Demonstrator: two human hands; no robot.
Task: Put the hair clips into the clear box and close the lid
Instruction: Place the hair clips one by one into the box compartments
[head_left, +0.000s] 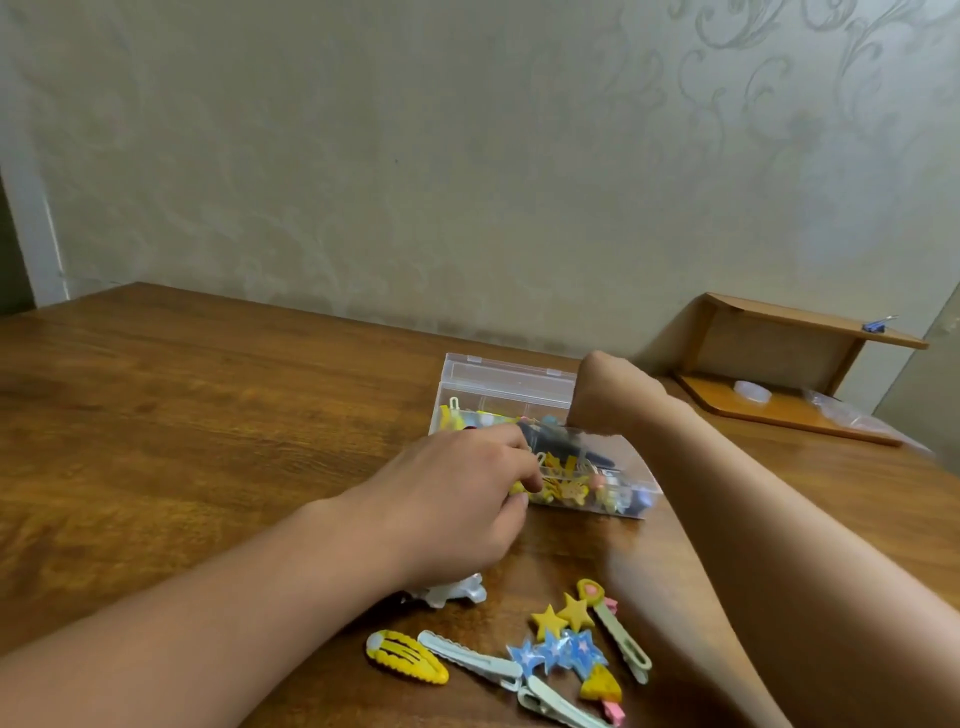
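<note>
The clear box (631, 470) sits mid-table with its lid (506, 376) standing open at the back and many colourful clips inside. My left hand (452, 499) rests at the box's near left corner, fingers curled on a yellow hair clip (518, 488). My right hand (608, 400) bends down over the box from the right. Its fingers are hidden, close to a dark clip (550, 441). Near me lie loose clips: a yellow snap clip (406, 657), a pale green clip (470, 660), yellow star clips (563, 616) and blue star clips (558, 656).
A white clip-like piece (457, 596) lies under my left wrist. A small wooden shelf (789, 322) stands at the back right against the wall, with a blue binder clip (877, 326) on top and a tape roll (752, 391) below. The brown table (182, 415) stretches left.
</note>
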